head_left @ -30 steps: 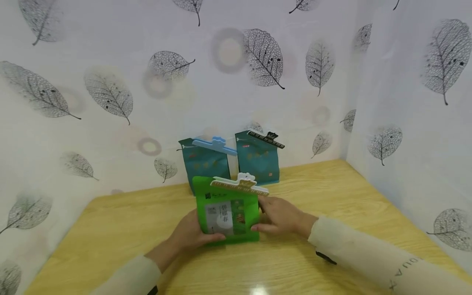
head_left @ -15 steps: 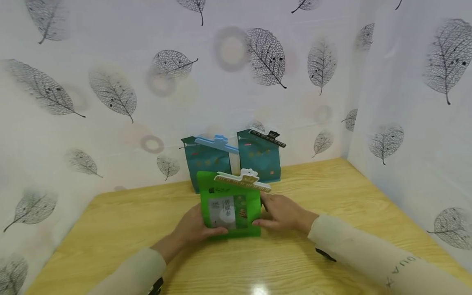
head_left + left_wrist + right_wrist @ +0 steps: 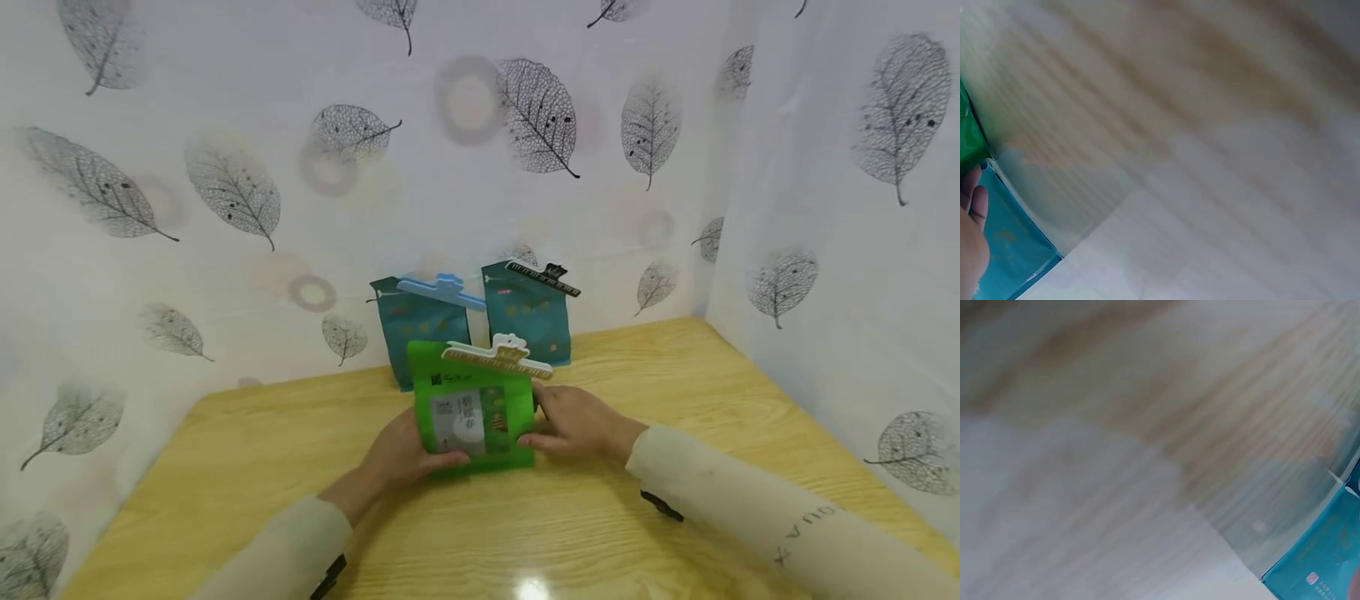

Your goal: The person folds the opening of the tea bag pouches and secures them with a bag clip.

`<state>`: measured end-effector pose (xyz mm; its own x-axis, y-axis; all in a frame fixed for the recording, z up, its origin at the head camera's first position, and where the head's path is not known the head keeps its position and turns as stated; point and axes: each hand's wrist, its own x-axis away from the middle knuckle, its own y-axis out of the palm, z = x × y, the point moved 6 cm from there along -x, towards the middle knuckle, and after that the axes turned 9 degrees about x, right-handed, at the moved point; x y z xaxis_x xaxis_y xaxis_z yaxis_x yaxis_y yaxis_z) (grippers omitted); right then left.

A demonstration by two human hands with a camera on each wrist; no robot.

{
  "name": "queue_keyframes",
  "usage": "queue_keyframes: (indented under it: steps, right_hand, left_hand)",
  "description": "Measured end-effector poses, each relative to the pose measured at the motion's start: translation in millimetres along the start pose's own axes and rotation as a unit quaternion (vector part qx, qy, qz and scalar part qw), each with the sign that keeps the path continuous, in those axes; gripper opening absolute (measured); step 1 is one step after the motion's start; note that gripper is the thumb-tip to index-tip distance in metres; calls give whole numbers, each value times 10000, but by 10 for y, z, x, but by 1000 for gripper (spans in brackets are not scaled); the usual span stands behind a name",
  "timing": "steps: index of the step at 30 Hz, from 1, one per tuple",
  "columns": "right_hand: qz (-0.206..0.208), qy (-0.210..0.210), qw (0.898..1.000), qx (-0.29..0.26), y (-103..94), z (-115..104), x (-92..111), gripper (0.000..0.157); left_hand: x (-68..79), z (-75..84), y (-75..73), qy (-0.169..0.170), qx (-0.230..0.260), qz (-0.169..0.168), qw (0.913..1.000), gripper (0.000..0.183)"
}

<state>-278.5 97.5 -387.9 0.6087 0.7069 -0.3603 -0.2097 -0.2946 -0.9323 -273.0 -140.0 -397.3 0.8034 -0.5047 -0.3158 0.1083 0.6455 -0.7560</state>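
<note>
Both hands hold a bright green tea bag [image 3: 480, 417] upright by its lower sides, thumbs on the front and the other fingers behind. My left hand [image 3: 401, 450] is at its left edge, my right hand [image 3: 577, 423] at its right edge. A white clip with ruler-like markings [image 3: 498, 358] sits slanted across its top. In the left wrist view the fingers of my left hand [image 3: 972, 231] show beside a corner of the green bag [image 3: 969, 137]. The right wrist view shows only a sliver of my right hand [image 3: 1355, 587].
Two teal bags stand behind: the left one [image 3: 423, 329] wears a blue clip [image 3: 442, 292], the right one [image 3: 528, 321] a black clip [image 3: 546, 277]. The green bag overlaps both in the head view. A leaf-patterned wall [image 3: 480, 192] rises behind the wooden table [image 3: 285, 442].
Both hands have carried the green bag a little away from me, toward the teal bags, and slightly right. The teal bags have stayed in place.
</note>
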Motion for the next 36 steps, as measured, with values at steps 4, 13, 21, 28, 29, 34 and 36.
queue_keyframes:
  steps: [4,13,21,28,29,34,36]
  right_hand:
    - [-76,191,9998,23,20,70,0,56]
    - [-417,690,9965,-237,72,230,-61,56]
    - [-482,729,9958,-264,125,362,-120,49]
    - [-601,923,9936,-264,132,437,-168,46]
    - [-624,972,9930,-261,135,452,-178,46]
    - [-571,1161,9911,-302,156,512,-226,47]
    - [-495,1209,9909,-323,171,529,-247,46]
  left_hand:
    - [-60,-14,21,-144,92,-33,9998,81]
    - [-221,-92,39,-239,183,-43,9995,76]
    - [-336,-182,50,-504,-172,-239,9983,82]
    - [-417,-287,49,-1046,221,-173,9941,75]
    - [-430,-294,45,-1048,191,-128,9942,74]
    - [-483,-318,35,-975,-233,40,9950,73]
    - [-499,-332,35,-1016,-425,93,9939,73]
